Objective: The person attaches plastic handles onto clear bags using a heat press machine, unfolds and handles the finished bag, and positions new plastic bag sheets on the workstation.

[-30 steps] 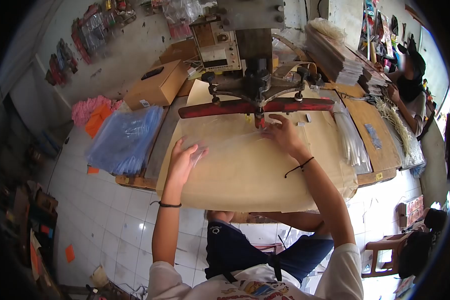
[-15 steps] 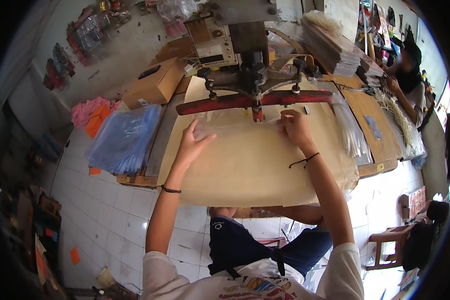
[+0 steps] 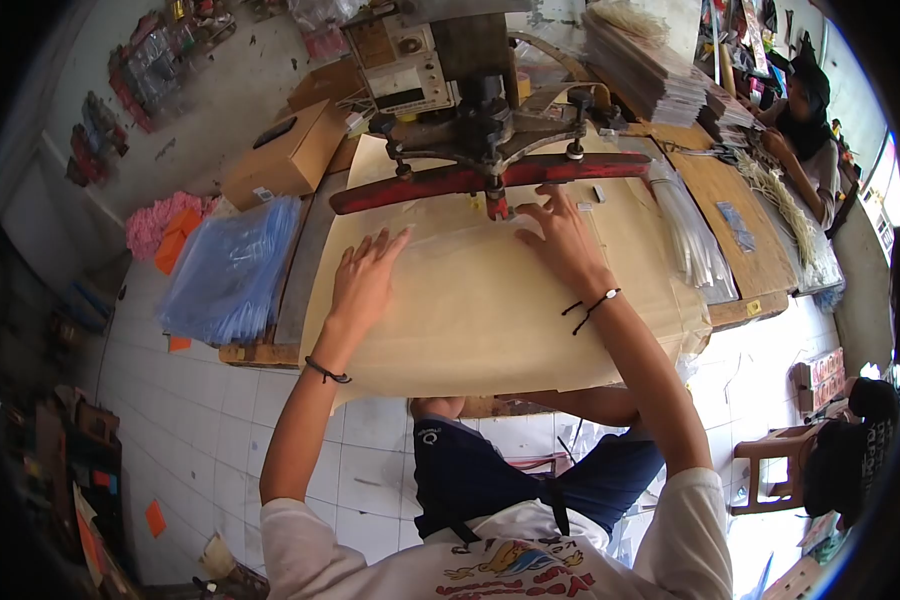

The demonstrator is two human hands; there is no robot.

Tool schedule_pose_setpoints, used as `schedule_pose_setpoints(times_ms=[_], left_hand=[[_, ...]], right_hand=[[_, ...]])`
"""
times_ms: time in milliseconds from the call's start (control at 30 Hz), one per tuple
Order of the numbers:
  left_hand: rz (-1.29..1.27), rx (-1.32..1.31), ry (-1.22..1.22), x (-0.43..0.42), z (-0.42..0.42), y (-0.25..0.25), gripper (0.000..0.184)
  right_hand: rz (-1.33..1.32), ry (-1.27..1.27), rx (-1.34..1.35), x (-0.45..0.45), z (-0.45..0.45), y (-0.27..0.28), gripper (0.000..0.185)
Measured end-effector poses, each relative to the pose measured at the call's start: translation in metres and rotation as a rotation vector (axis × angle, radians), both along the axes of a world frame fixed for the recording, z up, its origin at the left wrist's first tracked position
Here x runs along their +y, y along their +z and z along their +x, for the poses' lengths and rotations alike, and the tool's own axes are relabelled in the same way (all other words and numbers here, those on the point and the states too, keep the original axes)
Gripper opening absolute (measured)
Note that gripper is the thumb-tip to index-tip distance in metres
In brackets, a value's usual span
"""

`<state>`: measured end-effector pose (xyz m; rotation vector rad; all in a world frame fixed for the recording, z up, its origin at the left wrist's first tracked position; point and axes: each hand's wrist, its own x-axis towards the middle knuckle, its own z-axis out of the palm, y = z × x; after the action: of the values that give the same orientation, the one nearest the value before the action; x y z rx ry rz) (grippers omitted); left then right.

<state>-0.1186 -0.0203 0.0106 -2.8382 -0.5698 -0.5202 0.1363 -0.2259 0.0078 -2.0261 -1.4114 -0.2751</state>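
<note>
My left hand lies with fingers stretched out over a clear plastic sheet, which rests on a large tan sheet. My right hand has its fingers apart, with the fingertips close to the red bar of a press machine. Neither hand grips anything. The plastic is so transparent that its edges are hard to make out. Just above the work surface the bar spans the space beyond both hands; whether it touches the plastic cannot be told.
Blue-tinted plastic sheets are piled at the left beside a cardboard box. Clear strips lie at the right, near stacked printed sheets. Another person sits at the far right. A stool stands on the floor.
My right hand has opened from a pinch and moved up and left toward the bar. My left hand has turned flatter, fingers stretched over the sheet. The whole view has shifted slightly.
</note>
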Motion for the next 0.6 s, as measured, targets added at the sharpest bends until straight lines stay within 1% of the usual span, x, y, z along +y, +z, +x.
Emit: schedule_pose_setpoints(times_ms=[33,133,233,333,433,467,567,600], left_hand=[[0.043,0.036,-0.013,-0.003,-0.001,0.005,0.041],[0.007,-0.035,-0.102,0.002,0.001,0.004,0.033],[0.051,-0.053,-0.051,0.006,0.008,0.000,0.030],[0.145,-0.033,0.019,0.005,0.012,-0.002,0.030],[0.325,-0.073,0.008,0.008,0.020,-0.013,0.031],[0.342,-0.072,0.015,0.009,0.024,-0.015,0.032],[0.383,-0.065,0.043,0.002,0.039,-0.013,0.035],[0.399,-0.056,0.052,0.004,0.046,-0.014,0.035]], right_hand=[[-0.034,0.035,-0.001,0.004,0.001,-0.002,0.034],[-0.073,0.034,-0.139,0.011,0.001,-0.009,0.033],[0.006,0.032,-0.206,0.014,0.005,-0.006,0.034],[0.090,0.008,-0.269,0.016,0.004,-0.007,0.035],[0.105,-0.020,-0.280,0.017,0.010,-0.010,0.033],[0.128,-0.043,-0.284,0.017,0.011,-0.011,0.033],[0.019,-0.120,-0.284,0.015,0.014,-0.010,0.033],[0.030,-0.136,-0.289,0.016,0.017,-0.010,0.032]])
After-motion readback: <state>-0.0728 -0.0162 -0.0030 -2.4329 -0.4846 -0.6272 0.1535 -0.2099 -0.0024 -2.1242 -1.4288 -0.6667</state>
